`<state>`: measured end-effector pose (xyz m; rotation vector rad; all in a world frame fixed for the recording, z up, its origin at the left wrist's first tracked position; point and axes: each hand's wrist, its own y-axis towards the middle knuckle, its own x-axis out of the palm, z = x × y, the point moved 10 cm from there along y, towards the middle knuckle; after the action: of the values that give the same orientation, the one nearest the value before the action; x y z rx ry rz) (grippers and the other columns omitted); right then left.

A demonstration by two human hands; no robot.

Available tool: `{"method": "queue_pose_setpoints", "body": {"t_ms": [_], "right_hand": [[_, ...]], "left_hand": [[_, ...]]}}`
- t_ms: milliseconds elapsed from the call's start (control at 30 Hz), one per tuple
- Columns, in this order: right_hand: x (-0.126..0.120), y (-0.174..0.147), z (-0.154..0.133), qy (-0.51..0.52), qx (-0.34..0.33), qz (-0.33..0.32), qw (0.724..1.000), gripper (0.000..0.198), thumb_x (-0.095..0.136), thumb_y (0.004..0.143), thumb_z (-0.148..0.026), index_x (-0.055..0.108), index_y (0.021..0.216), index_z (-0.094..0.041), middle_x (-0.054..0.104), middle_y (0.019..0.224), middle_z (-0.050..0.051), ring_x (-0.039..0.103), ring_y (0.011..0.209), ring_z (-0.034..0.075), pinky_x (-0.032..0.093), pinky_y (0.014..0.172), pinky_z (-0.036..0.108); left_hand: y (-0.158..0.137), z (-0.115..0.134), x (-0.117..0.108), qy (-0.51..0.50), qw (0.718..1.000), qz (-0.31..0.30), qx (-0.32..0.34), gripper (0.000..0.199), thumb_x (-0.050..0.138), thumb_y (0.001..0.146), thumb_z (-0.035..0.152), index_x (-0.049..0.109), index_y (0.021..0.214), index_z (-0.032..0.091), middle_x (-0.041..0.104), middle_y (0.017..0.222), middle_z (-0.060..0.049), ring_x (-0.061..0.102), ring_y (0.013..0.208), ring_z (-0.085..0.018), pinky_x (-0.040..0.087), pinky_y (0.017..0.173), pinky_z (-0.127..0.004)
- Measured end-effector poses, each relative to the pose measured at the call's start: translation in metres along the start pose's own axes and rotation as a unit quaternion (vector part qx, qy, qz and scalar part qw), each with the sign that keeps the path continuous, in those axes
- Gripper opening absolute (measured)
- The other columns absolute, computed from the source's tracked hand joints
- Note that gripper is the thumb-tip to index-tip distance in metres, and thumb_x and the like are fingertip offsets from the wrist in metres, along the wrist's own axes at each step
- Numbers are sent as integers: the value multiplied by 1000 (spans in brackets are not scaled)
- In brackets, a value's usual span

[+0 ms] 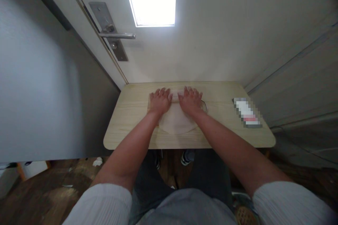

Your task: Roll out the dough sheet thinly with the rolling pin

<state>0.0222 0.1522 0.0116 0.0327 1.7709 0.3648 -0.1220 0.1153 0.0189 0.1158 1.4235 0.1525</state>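
A thin, pale pinkish sheet (177,121) with a rounded near edge lies on the small wooden table (126,119). My left hand (160,102) rests palm down on its far left part, fingers stretched forward. On the far right part lies my right hand (190,101), also palm down with fingers extended and a little spread. Between the two thumbs the sheet seems folded or rolled across; the exact shape is too blurred to tell. A curved metal loop (205,106) shows beside my right wrist, the rest of it hidden. Something tan peeks out left of my left hand.
A pixelated flat item (247,113) lies at the table's right. Behind the table stands a white door (211,42) with a metal handle (117,36) and a bright window. A grey panel (52,95) borders the left side. My legs are under the table.
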Motion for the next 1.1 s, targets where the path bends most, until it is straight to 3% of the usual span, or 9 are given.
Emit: {"method": "queue_pose_setpoints", "body": {"t_ms": [367,1100], "right_hand": [[1,15,-6,-3,-14,-21,1000,62,24,102,-50,43,149,-13,46,150,18,34,140,39,14,112,65],[4,35,-10,-11,-17,-36,999,54,31,100,-44,54,138,-13,58,136,19,48,125,39,23,107,65]], "left_hand": [[14,-4,2,4,1000,19,6,55,16,103,46,44,147,28,47,153,-8,40,138,-31,30,110,-57],[42,-15,17,-2,1000,2,12,54,19,102,46,51,141,30,54,145,-9,47,130,-33,37,103,-58]]}}
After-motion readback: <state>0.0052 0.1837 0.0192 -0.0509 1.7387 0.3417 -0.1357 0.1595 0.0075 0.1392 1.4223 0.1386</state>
